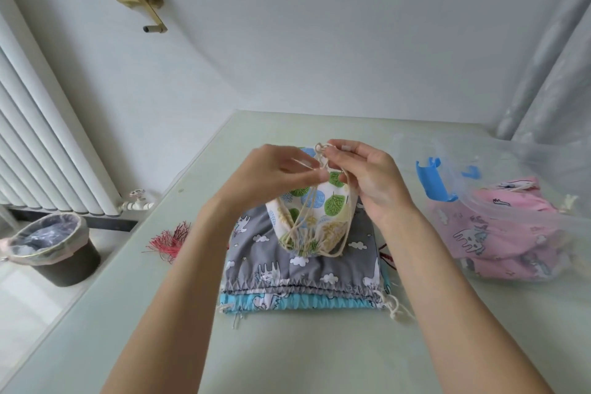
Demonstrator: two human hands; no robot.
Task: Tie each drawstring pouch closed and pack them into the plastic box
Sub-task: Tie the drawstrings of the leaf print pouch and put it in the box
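1. Nearest on the surface (319, 345): grey pouch (303, 269) stacked on blue pouch (287, 302), cords loose, not yet tied.
2. Above that stack: leaf-print pouch (315, 221), mouth gathered, cords (303, 217) running up to both hands.
3. Left hand (271, 176) and right hand (367, 179): fingers pinching the cords, knot (321, 148) forming; tying step, probably midway.
4. Next: pulling snug, then carrying right.
5. Far right: clear plastic box (511, 176) holding pink pouch (499, 233).

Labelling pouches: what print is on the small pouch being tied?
Head view: small white drawstring pouch with green, blue and yellow leaf print.
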